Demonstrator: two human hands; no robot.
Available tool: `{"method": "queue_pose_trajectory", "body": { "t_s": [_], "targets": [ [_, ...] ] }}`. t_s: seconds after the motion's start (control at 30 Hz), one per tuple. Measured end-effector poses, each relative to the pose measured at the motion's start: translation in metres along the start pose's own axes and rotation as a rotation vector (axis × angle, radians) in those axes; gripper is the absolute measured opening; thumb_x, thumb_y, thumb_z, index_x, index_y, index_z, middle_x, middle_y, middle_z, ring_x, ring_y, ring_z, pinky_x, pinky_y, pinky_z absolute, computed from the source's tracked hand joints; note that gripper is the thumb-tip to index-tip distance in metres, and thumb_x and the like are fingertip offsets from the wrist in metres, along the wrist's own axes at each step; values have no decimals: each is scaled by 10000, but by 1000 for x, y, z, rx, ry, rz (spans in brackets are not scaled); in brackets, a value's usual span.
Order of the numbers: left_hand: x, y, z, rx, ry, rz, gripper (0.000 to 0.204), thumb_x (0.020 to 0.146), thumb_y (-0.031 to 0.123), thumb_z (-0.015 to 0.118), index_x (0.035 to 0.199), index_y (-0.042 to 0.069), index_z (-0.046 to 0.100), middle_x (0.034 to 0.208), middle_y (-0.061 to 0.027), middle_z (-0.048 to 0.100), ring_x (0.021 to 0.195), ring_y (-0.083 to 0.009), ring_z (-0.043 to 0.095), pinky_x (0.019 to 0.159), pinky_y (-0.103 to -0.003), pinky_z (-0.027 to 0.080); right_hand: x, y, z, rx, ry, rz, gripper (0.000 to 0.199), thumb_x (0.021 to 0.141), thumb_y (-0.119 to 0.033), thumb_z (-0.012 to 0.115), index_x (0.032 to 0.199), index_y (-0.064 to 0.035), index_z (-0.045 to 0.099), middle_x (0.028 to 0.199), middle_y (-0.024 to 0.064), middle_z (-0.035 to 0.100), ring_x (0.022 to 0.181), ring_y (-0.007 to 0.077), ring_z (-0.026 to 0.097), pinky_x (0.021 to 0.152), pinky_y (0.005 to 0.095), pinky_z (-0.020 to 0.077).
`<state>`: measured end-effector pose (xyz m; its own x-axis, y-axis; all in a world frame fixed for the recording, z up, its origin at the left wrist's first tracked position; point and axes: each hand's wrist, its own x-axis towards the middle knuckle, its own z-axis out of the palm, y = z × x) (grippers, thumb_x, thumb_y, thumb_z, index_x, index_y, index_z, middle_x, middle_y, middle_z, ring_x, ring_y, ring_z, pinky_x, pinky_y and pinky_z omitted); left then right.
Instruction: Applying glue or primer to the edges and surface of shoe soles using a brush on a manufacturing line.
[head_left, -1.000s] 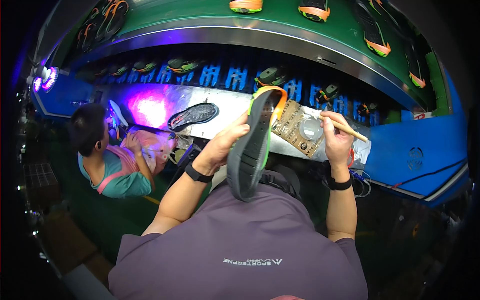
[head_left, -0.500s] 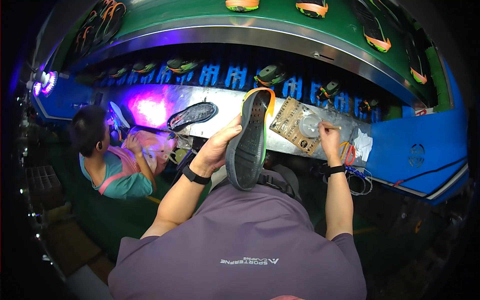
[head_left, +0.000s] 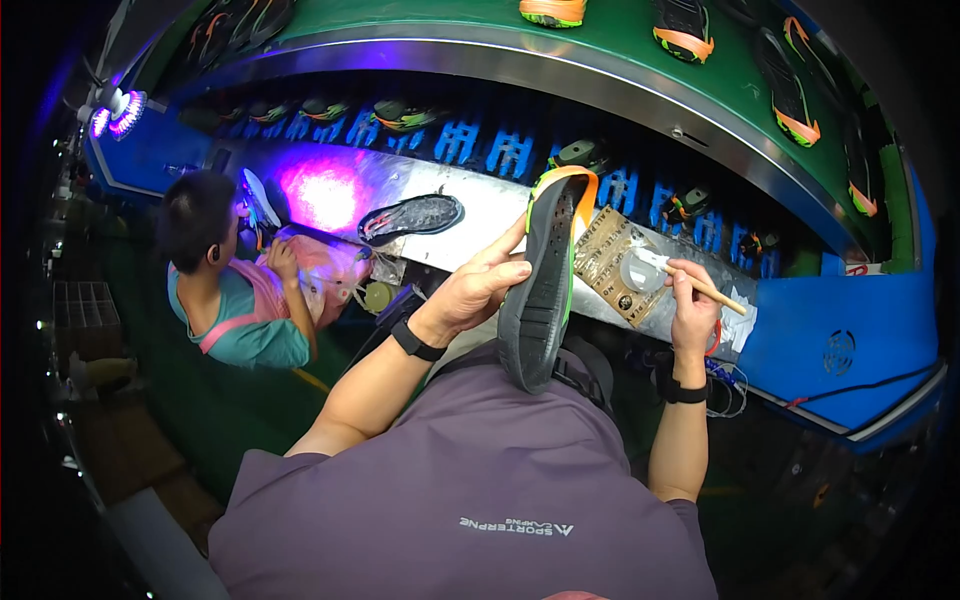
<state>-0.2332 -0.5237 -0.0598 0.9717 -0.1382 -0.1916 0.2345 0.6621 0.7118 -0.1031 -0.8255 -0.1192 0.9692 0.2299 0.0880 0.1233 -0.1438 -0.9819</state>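
My left hand (head_left: pixel 468 303) is closed round the side of a black shoe sole (head_left: pixel 537 310). The sole stands lengthwise before my body, its inner face with small holes toward me, an orange and green rim at its far end. Between the fingers of my right hand (head_left: pixel 692 318) is a brush (head_left: pixel 722 297) with a pale wooden handle. White bristles at its far end are over a small round bowl (head_left: pixel 640 273); whether they touch it I cannot tell. Under the bowl lies a printed brown cardboard sheet (head_left: pixel 605 250).
Another dark sole (head_left: pixel 412 218) lies on the metal bench (head_left: pixel 480 215). At left a co-worker (head_left: pixel 235 290) sits near a purple-lit spot. Beyond the bench, a green conveyor (head_left: pixel 430 25) carries several soles. White crumpled paper (head_left: pixel 738 328) is at the bench's right end.
My right hand has drawn back from the bowl and turned, so the brush's white bristles now show. The left hand still grips the sole. The whole view has shifted and tilted slightly.
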Motion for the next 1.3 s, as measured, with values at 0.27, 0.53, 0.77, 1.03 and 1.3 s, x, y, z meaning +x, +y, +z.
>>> {"method": "queue_pose_trajectory", "body": {
  "t_s": [0.27,0.53,0.77,1.03,1.3],
  "targets": [
    [2,5,11,64,-77,7,889,948,183,618,1648,69,83,1497,-190,482,1342,-223,505,1123,-339,385,15,-82,47,46,-222,-224,195,895,31,650,1074,33,728,942,124,723,837,173,684,764,286,518],
    [-6,15,10,137,-48,23,890,944,199,628,1648,73,99,1496,-209,486,1351,-234,497,1127,-345,377,-5,-96,50,-136,-331,-368,167,805,30,674,957,-1,737,824,118,708,723,245,647,696,336,507],
    [-2,14,4,104,-31,35,884,940,191,622,1647,68,106,1479,-210,502,1332,-226,513,1112,-344,392,-19,-106,48,-102,-435,-377,125,778,21,675,889,-9,725,762,103,692,657,242,628,643,335,489],
    [-5,18,8,59,-20,-13,869,940,164,609,1639,35,109,1455,-213,518,1306,-219,536,1100,-328,407,-32,-110,45,-72,-473,-352,112,770,7,674,870,-20,719,723,92,676,612,234,603,608,339,477],
    [-1,14,8,69,-73,-8,860,946,156,604,1639,36,109,1458,-192,519,1296,-206,540,1094,-332,418,-4,-107,44,-61,-242,-255,174,852,13,640,999,25,732,863,126,707,757,205,651,707,315,508]
  ]
}}
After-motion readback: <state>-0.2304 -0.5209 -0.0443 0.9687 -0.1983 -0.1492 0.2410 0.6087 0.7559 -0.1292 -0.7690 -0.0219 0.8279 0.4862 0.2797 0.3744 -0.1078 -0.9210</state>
